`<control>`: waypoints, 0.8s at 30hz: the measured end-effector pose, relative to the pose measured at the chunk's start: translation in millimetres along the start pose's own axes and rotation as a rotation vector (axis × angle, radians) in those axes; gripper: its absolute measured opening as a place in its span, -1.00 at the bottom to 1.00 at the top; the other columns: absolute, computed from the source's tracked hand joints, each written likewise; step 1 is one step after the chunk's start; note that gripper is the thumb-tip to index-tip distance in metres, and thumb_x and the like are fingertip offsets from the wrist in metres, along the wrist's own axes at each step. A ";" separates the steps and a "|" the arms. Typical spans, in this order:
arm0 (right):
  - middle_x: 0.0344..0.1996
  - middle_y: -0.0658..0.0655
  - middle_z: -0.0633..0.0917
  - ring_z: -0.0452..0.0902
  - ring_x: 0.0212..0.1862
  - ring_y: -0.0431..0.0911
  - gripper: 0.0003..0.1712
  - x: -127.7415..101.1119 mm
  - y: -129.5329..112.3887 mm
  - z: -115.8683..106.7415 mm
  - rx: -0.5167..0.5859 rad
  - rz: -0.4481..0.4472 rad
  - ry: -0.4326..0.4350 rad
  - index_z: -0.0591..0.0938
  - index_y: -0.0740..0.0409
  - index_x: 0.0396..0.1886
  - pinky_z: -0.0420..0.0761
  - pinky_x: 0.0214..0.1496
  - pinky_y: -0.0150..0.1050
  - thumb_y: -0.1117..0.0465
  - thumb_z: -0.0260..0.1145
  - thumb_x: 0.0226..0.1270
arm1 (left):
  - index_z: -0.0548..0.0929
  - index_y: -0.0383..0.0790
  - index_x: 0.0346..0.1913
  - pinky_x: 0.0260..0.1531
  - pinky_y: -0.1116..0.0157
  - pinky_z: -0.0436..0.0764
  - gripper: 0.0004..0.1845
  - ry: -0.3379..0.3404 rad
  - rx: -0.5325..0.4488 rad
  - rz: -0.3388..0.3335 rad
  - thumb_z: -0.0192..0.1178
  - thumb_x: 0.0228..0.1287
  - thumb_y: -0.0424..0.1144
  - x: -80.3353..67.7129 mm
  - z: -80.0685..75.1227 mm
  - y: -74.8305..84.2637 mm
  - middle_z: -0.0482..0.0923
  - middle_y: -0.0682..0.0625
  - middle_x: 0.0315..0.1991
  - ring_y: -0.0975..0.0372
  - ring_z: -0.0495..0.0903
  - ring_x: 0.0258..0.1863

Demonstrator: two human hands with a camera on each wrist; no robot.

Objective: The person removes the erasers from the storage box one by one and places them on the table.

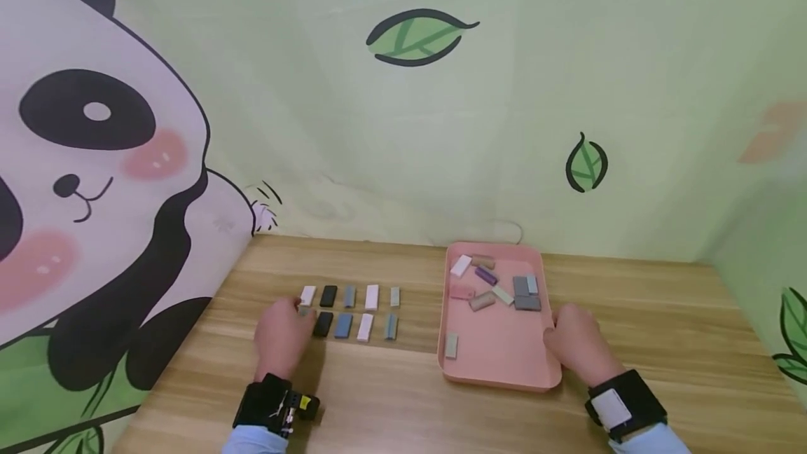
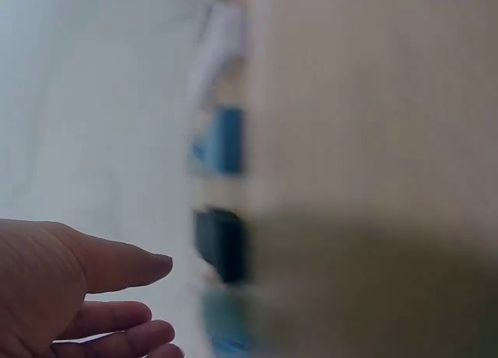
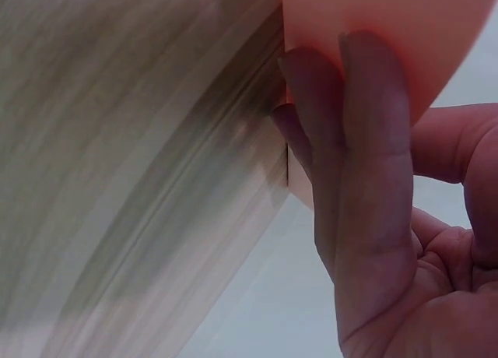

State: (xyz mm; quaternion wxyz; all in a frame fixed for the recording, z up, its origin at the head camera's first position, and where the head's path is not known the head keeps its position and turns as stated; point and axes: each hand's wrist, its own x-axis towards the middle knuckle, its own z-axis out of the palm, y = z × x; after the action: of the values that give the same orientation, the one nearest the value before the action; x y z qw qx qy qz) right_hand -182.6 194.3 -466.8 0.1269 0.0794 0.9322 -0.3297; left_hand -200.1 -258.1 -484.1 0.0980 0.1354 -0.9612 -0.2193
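Observation:
My left hand (image 1: 285,331) is at the left end of two short rows of small flat blocks, its thumb and fingers apart in the left wrist view with nothing between them. Right by its fingertips lies a grey-green block (image 1: 305,312), partly hidden by the hand. A white block (image 1: 307,295) is just beyond, and a black block (image 1: 323,324) is beside it on the right. With my right hand (image 1: 576,342) I grip the right wall of a pink tray (image 1: 492,368); the fingers (image 3: 377,140) press on its outer side and the thumb reaches over the rim.
Blue (image 1: 343,326), pale pink and grey blocks continue the rows toward the tray. Inside the tray several loose blocks, including a purple one (image 1: 486,275), lie mostly toward the far end. The wooden table (image 1: 391,398) meets a green printed cloth backdrop (image 1: 353,181) behind.

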 end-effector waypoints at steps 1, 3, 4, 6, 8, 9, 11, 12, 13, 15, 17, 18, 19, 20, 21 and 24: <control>-0.73 0.06 0.40 0.41 -0.66 -0.11 -0.78 0.4 -0.3 -0.8 -0.002 -0.007 0.004 0.56 0.24 -0.58 0.33 -0.65 -0.33 0.33 0.05 0.19 | 0.64 -0.30 -0.07 -0.60 0.26 0.41 -0.63 0.014 0.004 0.018 0.21 0.13 -0.11 -1.2 -3.6 7.1 0.66 -0.20 -0.21 0.08 0.58 -0.43; -0.73 0.05 0.41 0.40 -0.66 -0.12 -0.78 1.6 -0.7 -2.0 -0.007 -0.022 0.007 0.55 0.24 -0.59 0.33 -0.65 -0.33 0.33 0.05 0.19 | 0.63 -0.28 -0.04 -0.62 0.26 0.42 -0.59 0.050 0.005 0.058 0.23 0.14 -0.06 -4.0 -10.3 22.8 0.67 -0.19 -0.18 0.09 0.60 -0.44; -0.73 0.05 0.41 0.40 -0.66 -0.12 -0.78 2.3 -0.7 -2.3 -0.013 -0.026 0.005 0.55 0.23 -0.60 0.33 -0.65 -0.33 0.33 0.06 0.19 | 0.62 -0.27 -0.04 -0.61 0.27 0.43 -0.59 0.067 -0.003 0.080 0.23 0.14 -0.05 -5.4 -14.0 31.6 0.67 -0.18 -0.17 0.09 0.61 -0.44; -0.73 0.05 0.41 0.41 -0.66 -0.12 -0.78 3.2 -0.8 -2.8 -0.019 -0.027 -0.006 0.55 0.22 -0.60 0.33 -0.65 -0.33 0.33 0.06 0.20 | 0.62 -0.23 -0.03 -0.61 0.30 0.44 -0.59 0.078 -0.059 0.110 0.24 0.15 -0.03 -9.0 -20.6 50.0 0.67 -0.13 -0.17 0.14 0.61 -0.45; -0.73 0.04 0.42 0.41 -0.66 -0.13 -0.77 3.5 -1.2 -3.3 -0.032 -0.028 -0.011 0.55 0.21 -0.62 0.33 -0.65 -0.34 0.32 0.08 0.20 | 0.61 -0.19 -0.03 -0.56 0.31 0.48 -0.60 0.075 -0.131 0.139 0.23 0.15 -0.01 -12.7 -24.5 68.6 0.67 -0.08 -0.17 0.17 0.61 -0.40; -0.73 0.04 0.42 0.41 -0.66 -0.13 -0.77 3.4 -1.4 -3.5 -0.039 -0.027 -0.015 0.54 0.21 -0.62 0.33 -0.65 -0.34 0.32 0.08 0.20 | 0.61 -0.18 -0.03 -0.52 0.30 0.50 -0.61 0.065 -0.177 0.149 0.23 0.16 -0.01 -14.5 -25.7 78.0 0.66 -0.07 -0.18 0.18 0.61 -0.38; -0.73 0.03 0.43 0.41 -0.66 -0.14 -0.77 2.6 -2.2 -4.2 -0.045 -0.023 -0.019 0.54 0.21 -0.63 0.33 -0.65 -0.34 0.30 0.09 0.20 | 0.62 -0.16 -0.04 -0.42 0.28 0.55 -0.63 0.045 -0.261 0.177 0.24 0.16 -0.02 -18.3 -26.3 96.2 0.66 -0.04 -0.19 0.20 0.61 -0.31; -0.73 0.03 0.43 0.41 -0.67 -0.14 -0.77 2.1 -2.7 -4.7 -0.047 -0.020 -0.019 0.55 0.21 -0.62 0.33 -0.65 -0.35 0.28 0.10 0.21 | 0.62 -0.15 -0.05 -0.38 0.28 0.56 -0.64 0.034 -0.296 0.190 0.24 0.16 -0.02 -19.9 -25.2 104.8 0.65 -0.02 -0.21 0.21 0.60 -0.29; -0.74 0.03 0.42 0.41 -0.67 -0.15 -0.76 1.5 -3.3 -5.1 -0.047 -0.022 -0.020 0.56 0.22 -0.61 0.32 -0.65 -0.35 0.27 0.11 0.22 | 0.62 -0.14 -0.05 -0.35 0.27 0.56 -0.65 0.026 -0.324 0.204 0.24 0.16 -0.03 -21.4 -23.7 113.1 0.65 -0.01 -0.22 0.21 0.59 -0.28; -0.74 0.03 0.42 0.41 -0.67 -0.15 -0.75 -0.1 -4.7 -6.3 -0.042 -0.017 -0.023 0.58 0.23 -0.57 0.33 -0.65 -0.34 0.23 0.12 0.24 | 0.63 -0.13 -0.06 -0.33 0.28 0.58 -0.67 0.010 -0.366 0.226 0.25 0.16 -0.04 -24.9 -19.4 128.5 0.65 0.00 -0.23 0.24 0.59 -0.28; -0.74 0.03 0.42 0.40 -0.67 -0.14 -0.75 -1.9 -7.0 -7.9 -0.038 -0.021 -0.015 0.60 0.24 -0.51 0.33 -0.64 -0.34 0.20 0.12 0.27 | 0.63 -0.12 -0.05 -0.33 0.28 0.59 -0.67 -0.009 -0.390 0.240 0.25 0.16 -0.05 -28.7 -13.8 142.3 0.66 0.01 -0.23 0.26 0.60 -0.29; -0.74 0.03 0.42 0.40 -0.66 -0.14 -0.75 -2.9 -8.4 -8.8 -0.039 -0.027 -0.005 0.61 0.25 -0.47 0.32 -0.64 -0.34 0.19 0.12 0.28 | 0.62 -0.12 -0.04 -0.32 0.29 0.59 -0.66 -0.022 -0.402 0.246 0.24 0.16 -0.06 -30.8 -10.7 148.4 0.65 0.01 -0.23 0.26 0.61 -0.28; -0.73 0.03 0.41 0.40 -0.66 -0.14 -0.75 -3.7 -9.7 -10.1 -0.042 -0.030 0.005 0.61 0.25 -0.45 0.32 -0.64 -0.33 0.19 0.11 0.28 | 0.62 -0.12 -0.04 -0.31 0.29 0.60 -0.66 -0.038 -0.408 0.251 0.24 0.16 -0.06 -32.4 -6.5 154.6 0.65 0.00 -0.22 0.26 0.61 -0.28; -0.72 0.04 0.42 0.40 -0.66 -0.14 -0.75 -5.0 -11.6 -11.6 -0.049 -0.036 0.018 0.60 0.26 -0.42 0.33 -0.64 -0.33 0.18 0.11 0.29 | 0.61 -0.13 -0.03 -0.30 0.29 0.61 -0.66 -0.059 -0.415 0.252 0.24 0.17 -0.06 -34.2 -2.3 160.6 0.65 0.00 -0.20 0.25 0.63 -0.26; -0.71 0.05 0.42 0.40 -0.65 -0.13 -0.75 -6.5 -14.3 -13.2 -0.058 -0.046 0.033 0.60 0.27 -0.40 0.33 -0.64 -0.32 0.18 0.11 0.30 | 0.61 -0.13 -0.02 -0.28 0.27 0.62 -0.65 -0.081 -0.418 0.250 0.23 0.17 -0.06 -36.0 2.1 165.8 0.65 -0.03 -0.17 0.23 0.64 -0.24; -0.61 0.10 0.49 0.42 -0.63 -0.12 -0.74 -11.7 -25.9 -16.5 -0.087 -0.098 0.081 0.59 0.31 -0.28 0.35 -0.63 -0.30 0.17 0.13 0.29 | 0.57 -0.15 0.04 -0.22 0.24 0.63 -0.59 -0.156 -0.420 0.245 0.22 0.19 -0.04 -40.6 15.9 177.8 0.63 -0.07 -0.07 0.15 0.64 -0.12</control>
State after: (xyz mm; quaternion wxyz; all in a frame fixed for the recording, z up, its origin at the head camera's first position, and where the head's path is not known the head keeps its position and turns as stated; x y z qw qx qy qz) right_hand -180.5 184.0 -435.7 0.0762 0.0412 0.9527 -0.2912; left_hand -204.3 -85.3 -423.8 0.0754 -0.0225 -0.9085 -0.4103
